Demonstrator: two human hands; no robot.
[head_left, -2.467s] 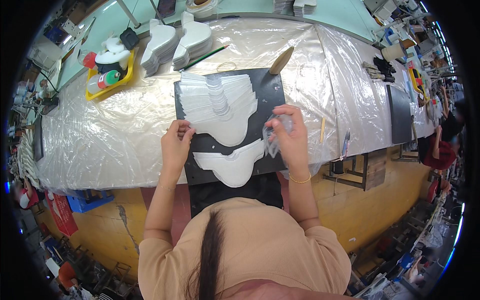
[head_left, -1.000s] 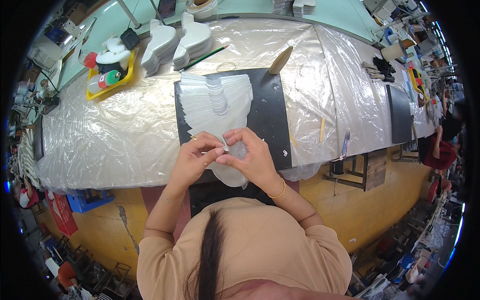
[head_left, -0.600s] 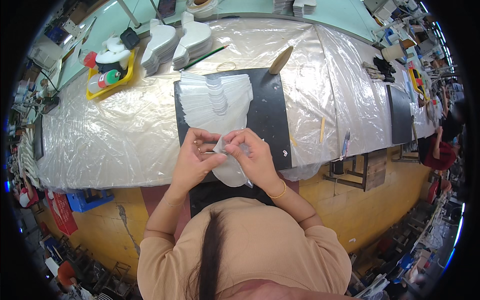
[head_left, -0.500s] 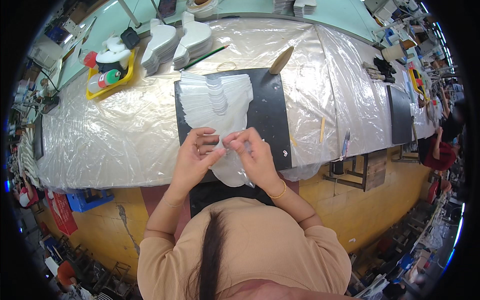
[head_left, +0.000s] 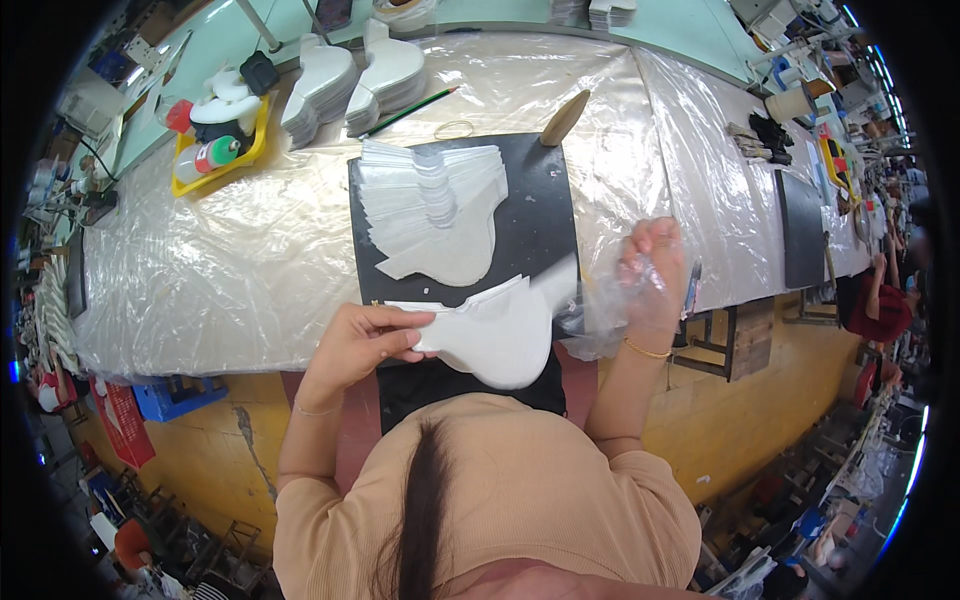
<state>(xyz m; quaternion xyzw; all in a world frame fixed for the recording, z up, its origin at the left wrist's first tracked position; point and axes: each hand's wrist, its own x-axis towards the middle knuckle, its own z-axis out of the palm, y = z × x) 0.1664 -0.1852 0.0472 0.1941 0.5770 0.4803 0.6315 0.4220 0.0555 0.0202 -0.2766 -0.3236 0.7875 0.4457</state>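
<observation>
My left hand (head_left: 372, 342) pinches the left end of a white, curved cut-out piece (head_left: 490, 345) held above the table's near edge. Layered white edges show along its upper side. Out to the right, my right hand (head_left: 652, 268) is raised with curled fingers, partly smeared by motion. Clear plastic film (head_left: 605, 305) trails from it toward the piece, and a blurred whitish flap (head_left: 556, 284) sticks out at the piece's right end. A fanned stack of white cut-out pieces (head_left: 432, 205) lies on the black board (head_left: 532, 190) beyond my hands.
A wooden pointed tool (head_left: 566, 120) stands at the board's far right corner. Farther left are two stacks of white pieces (head_left: 390, 75), a green pencil (head_left: 412, 111) and a yellow tray (head_left: 225, 178) with bottles. Wrinkled clear plastic covers the table (head_left: 230, 270). Blades (head_left: 692, 285) lie at right.
My right hand has swung away to the right, drawing clear film with it. The white piece has come off the fanned stack toward me and turned sideways in my left hand.
</observation>
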